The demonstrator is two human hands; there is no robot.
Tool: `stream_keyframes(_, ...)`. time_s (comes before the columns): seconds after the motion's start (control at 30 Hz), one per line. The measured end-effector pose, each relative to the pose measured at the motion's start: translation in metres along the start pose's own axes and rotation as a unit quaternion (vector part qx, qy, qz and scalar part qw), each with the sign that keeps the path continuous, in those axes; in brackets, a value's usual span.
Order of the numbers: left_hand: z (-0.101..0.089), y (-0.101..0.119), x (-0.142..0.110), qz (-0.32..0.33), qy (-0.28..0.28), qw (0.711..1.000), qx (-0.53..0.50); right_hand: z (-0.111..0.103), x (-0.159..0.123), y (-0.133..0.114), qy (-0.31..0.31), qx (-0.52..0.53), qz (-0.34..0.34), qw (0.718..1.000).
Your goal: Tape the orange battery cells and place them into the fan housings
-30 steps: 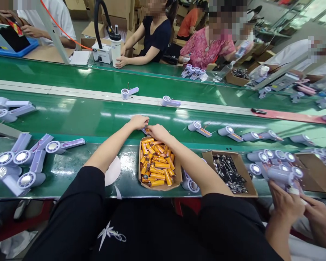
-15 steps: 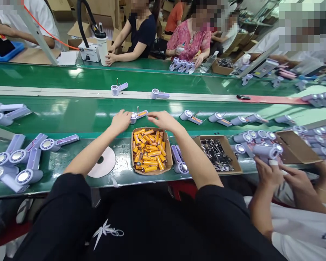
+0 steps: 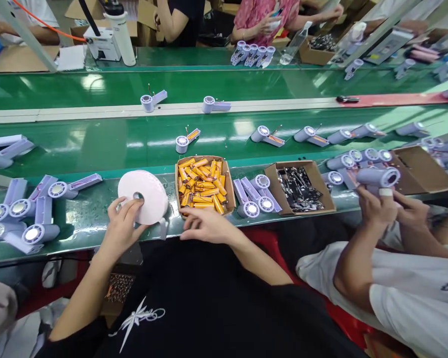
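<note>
My left hand [image 3: 122, 226] grips a roll of white tape [image 3: 152, 191] through its centre hole, tilting it up off the bench; a loose strip end hangs from its lower right. To the right, my right hand [image 3: 211, 227] is empty with its fingers apart, in front of a cardboard box [image 3: 232, 194] filled with orange-wrapped battery cells [image 3: 203, 185]. Beyond the box, a purple handheld fan body [image 3: 182, 143] lies on the green belt with an orange cell in its open handle.
More fan bodies [image 3: 41, 231] lie at the left, and several [image 3: 256, 196] sit right of the battery box. A carton [image 3: 330, 201] holds black parts. At the right, a co-worker's hands [image 3: 381, 206] hold a fan body. Across the belt [image 3: 112, 139] people sit near a white bottle [image 3: 121, 40].
Both hands have left the fan body on the belt and come back toward me. My left hand has taken hold of the tape roll and raised it from lying flat.
</note>
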State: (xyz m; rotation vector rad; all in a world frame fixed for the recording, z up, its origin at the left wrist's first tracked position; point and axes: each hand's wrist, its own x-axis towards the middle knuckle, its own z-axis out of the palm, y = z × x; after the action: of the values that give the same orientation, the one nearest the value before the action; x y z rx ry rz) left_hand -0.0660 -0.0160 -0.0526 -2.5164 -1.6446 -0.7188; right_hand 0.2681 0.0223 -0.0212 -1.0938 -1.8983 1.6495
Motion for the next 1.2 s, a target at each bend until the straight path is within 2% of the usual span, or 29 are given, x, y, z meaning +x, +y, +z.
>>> stream_keyframes(0.1, -0.006, 0.027, 0.025, 0.014, 0.058, 0.998, -0.026, 0.035, 0.018, -0.008, -0.094, -0.023, -0.055, 0.994)
stream_keyframes(0.2, -0.003, 0.029, 0.030, -0.068, 0.059, 0.990, -0.105, 0.043, 0.017, -0.004, -0.153, -0.151, -0.070, 0.974)
stream_keyframes(0.27, 0.003, 0.024, 0.027, -0.141, 0.047, 0.974, -0.170, 0.027, 0.013, -0.002, -0.159, -0.274, -0.050, 0.947)
stream_keyframes(0.33, 0.012, 0.019, 0.025, -0.185, 0.039, 0.960, -0.209, -0.002, 0.014, -0.001, -0.101, -0.356, -0.036, 0.928)
stream_keyframes(0.4, 0.022, 0.019, 0.025, -0.190, 0.035, 0.955, -0.223, -0.037, 0.024, -0.001, 0.011, -0.418, -0.037, 0.908)
stream_keyframes(0.47, 0.030, 0.023, 0.028, -0.180, 0.028, 0.958, -0.222, -0.067, 0.043, 0.002, 0.103, -0.484, -0.037, 0.868)
stream_keyframes(0.53, 0.037, 0.028, 0.032, -0.160, 0.011, 0.965, -0.209, -0.087, 0.067, 0.010, 0.110, -0.529, -0.042, 0.841)
stream_keyframes(0.57, 0.040, 0.030, 0.034, -0.149, 0.002, 0.969, -0.200, -0.093, 0.079, 0.015, 0.095, -0.536, -0.046, 0.838)
stream_keyframes(0.67, 0.045, 0.034, 0.038, -0.121, -0.019, 0.976, -0.178, -0.105, 0.105, 0.030, 0.070, -0.498, -0.066, 0.862)
stream_keyframes(0.77, 0.046, 0.033, 0.038, -0.107, -0.011, 0.984, -0.144, -0.113, 0.110, 0.034, 0.106, -0.397, -0.108, 0.905)
stream_keyframes(0.9, 0.039, 0.033, 0.033, -0.079, 0.018, 0.994, -0.080, -0.113, 0.085, 0.017, 0.191, -0.136, -0.170, 0.957)
stream_keyframes(1.0, 0.030, 0.035, 0.031, -0.055, 0.028, 0.997, -0.047, -0.102, 0.052, -0.008, 0.225, 0.016, -0.186, 0.956)
stream_keyframes(1.07, 0.026, 0.038, 0.031, -0.053, 0.030, 0.998, -0.023, -0.093, 0.033, -0.025, 0.215, 0.002, -0.162, 0.963)
stream_keyframes(1.13, 0.024, 0.042, 0.032, -0.050, 0.033, 0.998, -0.004, -0.083, 0.022, -0.039, 0.184, -0.092, -0.114, 0.972)
stream_keyframes(1.2, 0.022, 0.046, 0.034, -0.035, 0.036, 0.999, 0.003, -0.074, 0.021, -0.047, 0.144, -0.208, -0.074, 0.965)
